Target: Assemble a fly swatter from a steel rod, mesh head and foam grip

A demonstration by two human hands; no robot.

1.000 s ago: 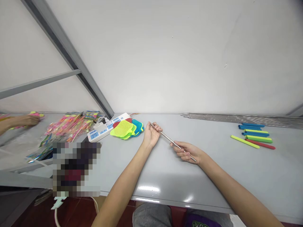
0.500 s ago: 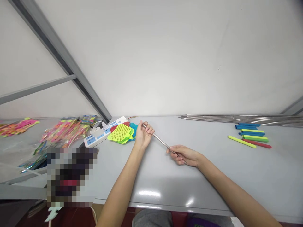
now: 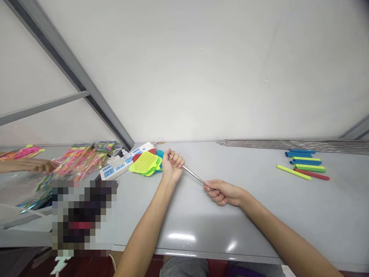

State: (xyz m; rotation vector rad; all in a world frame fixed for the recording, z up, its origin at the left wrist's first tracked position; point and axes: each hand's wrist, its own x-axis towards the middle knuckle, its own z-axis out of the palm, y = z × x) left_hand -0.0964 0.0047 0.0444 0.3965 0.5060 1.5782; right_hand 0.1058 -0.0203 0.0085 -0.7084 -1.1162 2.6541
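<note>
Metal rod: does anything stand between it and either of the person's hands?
Nothing visible does: the left hand and the right hand both grip the metal rod directly, and its exposed stretch between them is unobstructed. The perforated flyswatter heads lie left of the left hand.

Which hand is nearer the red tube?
Right. The right hand grips the metal rod, left of the red tube; the left hand, toward the rod's other end, is farther left.

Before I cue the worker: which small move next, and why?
Perhaps free the left hand from the metal rod: the right hand also grips it, and the yellow-green mesh paddles lie close beside the left hand, seemingly within reach.
</note>
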